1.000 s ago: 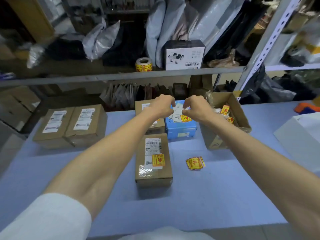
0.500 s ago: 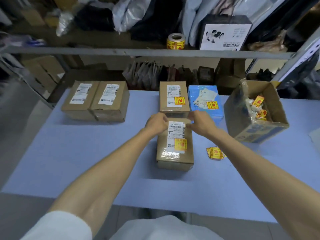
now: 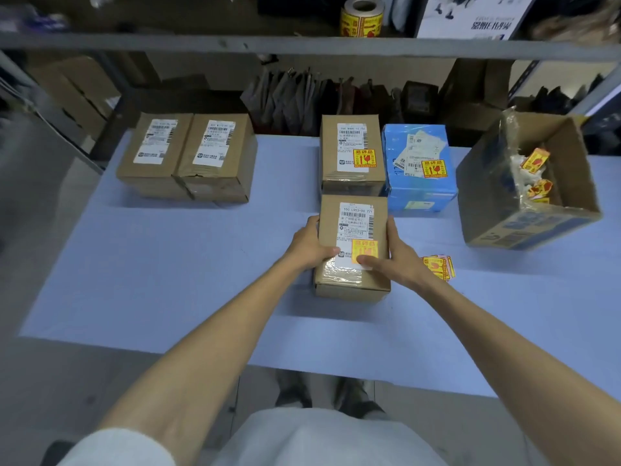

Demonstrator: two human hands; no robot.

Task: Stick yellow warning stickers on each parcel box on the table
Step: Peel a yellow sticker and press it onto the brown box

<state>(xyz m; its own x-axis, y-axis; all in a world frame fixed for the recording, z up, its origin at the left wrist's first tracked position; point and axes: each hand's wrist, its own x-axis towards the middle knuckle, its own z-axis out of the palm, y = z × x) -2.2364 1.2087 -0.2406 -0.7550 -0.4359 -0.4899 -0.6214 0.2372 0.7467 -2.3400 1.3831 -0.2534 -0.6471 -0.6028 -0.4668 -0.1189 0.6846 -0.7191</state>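
Brown unstickered boxes [image 3: 186, 156] sat far left; the left hand [image 3: 307, 245] and right hand [image 3: 395, 255] clasped the near parcel [image 3: 353, 247] from either side, thumbs across its top, beside loose stickers [image 3: 437, 266] and a carton [image 3: 527, 183]

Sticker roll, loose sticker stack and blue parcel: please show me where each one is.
sticker roll [image 3: 362, 20], head view, on its printed yellow outer side.
loose sticker stack [image 3: 437, 266], head view, on the top yellow sticker.
blue parcel [image 3: 396, 139], head view, on the bare blue top near its left edge.
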